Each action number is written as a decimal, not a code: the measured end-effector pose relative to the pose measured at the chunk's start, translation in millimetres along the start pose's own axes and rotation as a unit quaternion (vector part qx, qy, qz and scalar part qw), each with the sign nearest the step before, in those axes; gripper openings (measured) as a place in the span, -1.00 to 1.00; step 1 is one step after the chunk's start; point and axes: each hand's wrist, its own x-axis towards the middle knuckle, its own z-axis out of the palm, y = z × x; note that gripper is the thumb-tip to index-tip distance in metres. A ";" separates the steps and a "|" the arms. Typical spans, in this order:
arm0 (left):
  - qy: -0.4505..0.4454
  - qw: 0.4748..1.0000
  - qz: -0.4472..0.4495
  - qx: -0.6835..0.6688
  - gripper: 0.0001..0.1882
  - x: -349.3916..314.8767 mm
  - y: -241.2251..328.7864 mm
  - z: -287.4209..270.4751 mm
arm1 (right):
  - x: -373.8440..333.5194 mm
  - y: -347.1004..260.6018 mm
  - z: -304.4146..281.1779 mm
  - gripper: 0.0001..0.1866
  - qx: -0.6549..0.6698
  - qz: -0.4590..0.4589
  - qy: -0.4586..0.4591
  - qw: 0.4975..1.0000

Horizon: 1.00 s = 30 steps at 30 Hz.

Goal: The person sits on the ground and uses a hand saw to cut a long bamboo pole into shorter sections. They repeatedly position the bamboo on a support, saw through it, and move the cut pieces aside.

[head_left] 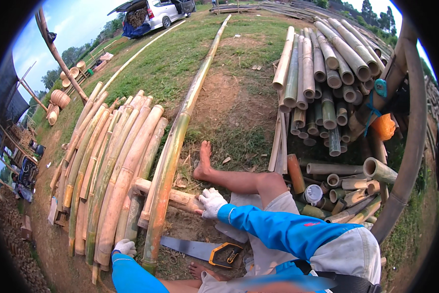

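My right hand (211, 202), in a white glove with a blue sleeve, grips the end of a short tan bamboo piece (173, 197) lying crosswise under a very long green-yellow bamboo pole (180, 128). At the lower left my left hand (124, 247), also gloved, rests on the near ends of the stacked bamboo poles (113, 171). A hand saw (202, 250) with a black and orange handle lies on the ground between my hands, untouched. My bare legs stretch out on the soil.
A big pile of cut bamboo tubes (322, 78) lies at the right, with short offcuts (344, 188) and a white jar (313, 193) near my knee. A curved pole (415, 132) stands far right. A white car (153, 13) and baskets (60, 97) sit far off.
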 end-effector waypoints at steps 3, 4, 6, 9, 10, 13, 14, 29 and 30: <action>0.009 1.000 -0.001 -0.001 -0.47 -5.0 1.9 2.0 | 0.2 -0.8 -1.4 -0.26 -0.006 0.001 0.000 1.000; 0.015 1.000 -0.002 0.004 -0.48 -5.8 2.3 2.3 | 0.1 -1.0 -1.9 -0.26 -0.003 -0.008 0.016 1.000; 0.010 1.000 -0.002 0.005 -0.48 -5.9 2.5 2.0 | -0.2 -1.2 -2.6 -0.26 0.000 0.002 -0.004 1.000; -0.003 1.000 0.006 0.011 -0.48 -2.9 1.5 0.2 | -0.6 -0.6 -2.5 -0.27 0.004 0.000 -0.002 1.000; -0.005 1.000 0.004 0.018 -0.48 -1.6 0.7 -0.6 | -0.6 -0.1 -2.1 -0.27 0.005 -0.007 0.014 1.000; -0.020 0.999 -0.008 0.023 -0.33 2.5 -1.3 -2.8 | -0.4 1.2 0.0 -0.27 0.006 -0.013 0.019 1.000; -0.021 1.000 -0.006 0.021 -0.34 3.3 -2.2 -3.1 | -0.2 1.7 0.6 -0.26 0.006 -0.015 0.019 1.000; -0.014 1.000 -0.009 0.019 -0.39 -3.3 -4.8 -2.9 | 1.7 -5.1 -1.7 -0.18 0.033 0.089 -0.061 0.994; -0.016 1.000 -0.007 0.014 -0.39 -4.0 -4.4 -2.5 | 2.5 -4.8 -1.1 -0.17 0.033 0.099 -0.078 0.991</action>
